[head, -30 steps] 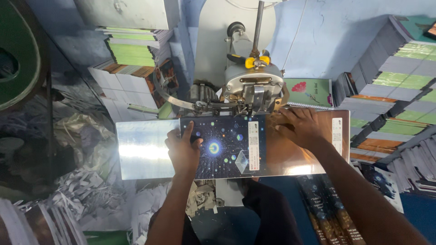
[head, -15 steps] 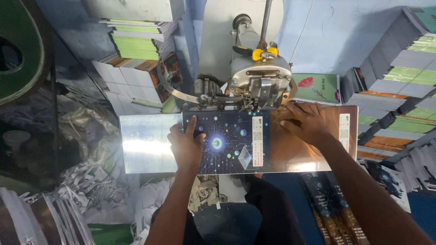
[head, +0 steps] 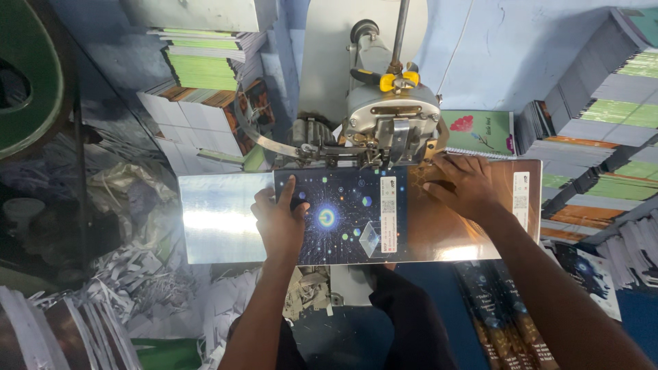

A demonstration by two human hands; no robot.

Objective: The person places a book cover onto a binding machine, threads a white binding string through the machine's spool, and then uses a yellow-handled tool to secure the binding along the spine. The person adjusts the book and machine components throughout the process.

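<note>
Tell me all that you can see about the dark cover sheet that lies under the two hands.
The cover sheet is a wide, glossy printed sheet, probably thin card. Its left half is dark blue with stars and a glowing ring; its right half is brown-orange, with pale label strips. It lies flat on the shiny metal table, its far edge under the head of the machine. The left hand presses flat on the blue half and the right hand on the brown half.

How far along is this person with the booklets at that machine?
Done, by the look of it: piles of finished booklets stand behind the machine and more at the right. In hand: the left hand and right hand press a dark starry cover sheet flat under the machine head. Left: more starry covers lie below at the right; their count is unclear.
</note>
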